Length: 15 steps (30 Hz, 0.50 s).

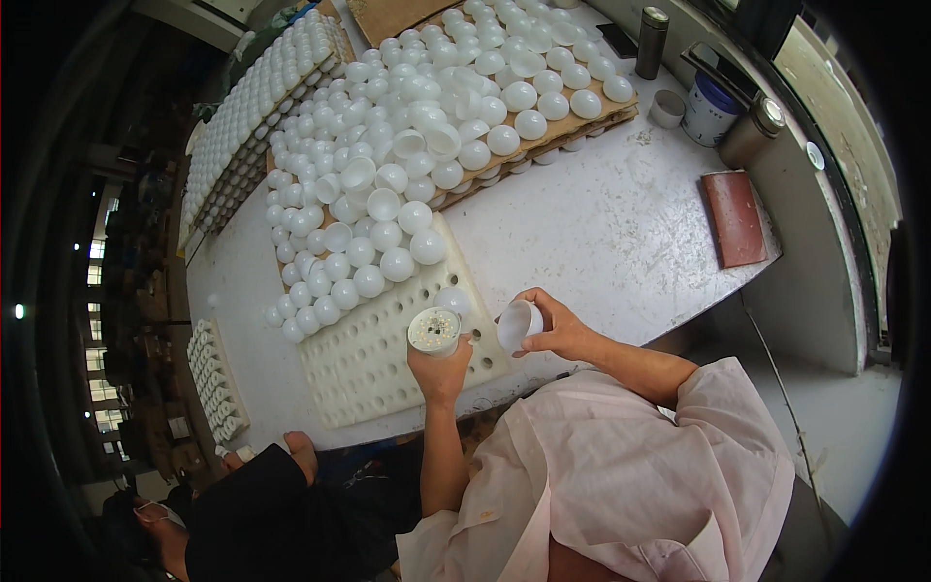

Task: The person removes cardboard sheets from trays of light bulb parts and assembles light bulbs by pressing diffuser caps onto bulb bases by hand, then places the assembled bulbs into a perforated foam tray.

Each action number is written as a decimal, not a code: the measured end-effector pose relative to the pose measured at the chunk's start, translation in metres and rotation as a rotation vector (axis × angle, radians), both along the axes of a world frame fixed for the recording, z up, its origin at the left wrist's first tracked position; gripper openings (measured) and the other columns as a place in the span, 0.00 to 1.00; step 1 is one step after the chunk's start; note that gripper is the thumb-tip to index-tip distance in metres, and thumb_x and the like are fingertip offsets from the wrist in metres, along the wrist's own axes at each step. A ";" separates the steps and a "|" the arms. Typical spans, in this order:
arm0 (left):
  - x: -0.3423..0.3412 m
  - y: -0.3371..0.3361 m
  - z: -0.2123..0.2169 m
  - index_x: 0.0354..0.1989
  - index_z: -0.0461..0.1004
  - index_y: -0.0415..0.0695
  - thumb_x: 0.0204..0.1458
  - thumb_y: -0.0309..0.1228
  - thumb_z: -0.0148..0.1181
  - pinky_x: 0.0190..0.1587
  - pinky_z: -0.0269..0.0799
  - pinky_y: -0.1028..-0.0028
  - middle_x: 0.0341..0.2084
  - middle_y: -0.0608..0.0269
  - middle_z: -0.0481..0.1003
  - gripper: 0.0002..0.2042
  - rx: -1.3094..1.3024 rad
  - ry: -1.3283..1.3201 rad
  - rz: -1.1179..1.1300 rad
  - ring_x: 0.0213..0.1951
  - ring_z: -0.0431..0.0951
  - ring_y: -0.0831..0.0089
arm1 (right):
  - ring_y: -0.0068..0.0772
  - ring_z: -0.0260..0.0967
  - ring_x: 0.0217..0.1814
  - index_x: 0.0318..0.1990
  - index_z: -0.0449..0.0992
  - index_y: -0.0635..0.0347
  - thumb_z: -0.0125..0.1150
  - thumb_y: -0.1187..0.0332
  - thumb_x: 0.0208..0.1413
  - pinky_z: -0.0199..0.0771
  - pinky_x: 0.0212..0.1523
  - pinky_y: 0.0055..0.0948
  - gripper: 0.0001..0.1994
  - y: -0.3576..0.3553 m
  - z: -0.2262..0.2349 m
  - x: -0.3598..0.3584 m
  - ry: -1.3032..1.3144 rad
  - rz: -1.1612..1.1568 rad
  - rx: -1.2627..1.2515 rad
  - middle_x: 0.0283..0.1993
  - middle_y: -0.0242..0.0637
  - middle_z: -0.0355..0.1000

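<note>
- Head view: left hand (pixel 441 369), fingers wrapped round lamp piece (pixel 433 332) above tray (pixel 388 400), presumably so its face shows.
- Right hand (pixel 561 332), fingers curled, holds cup (pixel 517 328) beside tray.

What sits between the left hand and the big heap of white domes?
In the head view, the white cup in the left hand comes first, then the pale holed board and one separate white dome, before the heap.
</note>
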State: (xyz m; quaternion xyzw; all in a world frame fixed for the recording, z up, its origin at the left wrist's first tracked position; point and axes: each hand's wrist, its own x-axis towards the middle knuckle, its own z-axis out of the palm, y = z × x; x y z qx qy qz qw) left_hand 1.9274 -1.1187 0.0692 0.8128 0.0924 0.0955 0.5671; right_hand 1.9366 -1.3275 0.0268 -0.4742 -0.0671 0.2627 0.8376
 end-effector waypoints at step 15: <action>-0.009 0.015 0.033 0.44 0.73 0.39 0.32 0.32 0.72 0.44 0.72 0.70 0.36 0.55 0.78 0.26 0.111 0.455 -0.628 0.39 0.78 0.68 | 0.34 0.64 0.58 0.58 0.63 0.57 0.77 0.64 0.35 0.61 0.61 0.34 0.39 -0.011 0.019 0.017 -0.458 0.195 -0.264 0.53 0.36 0.68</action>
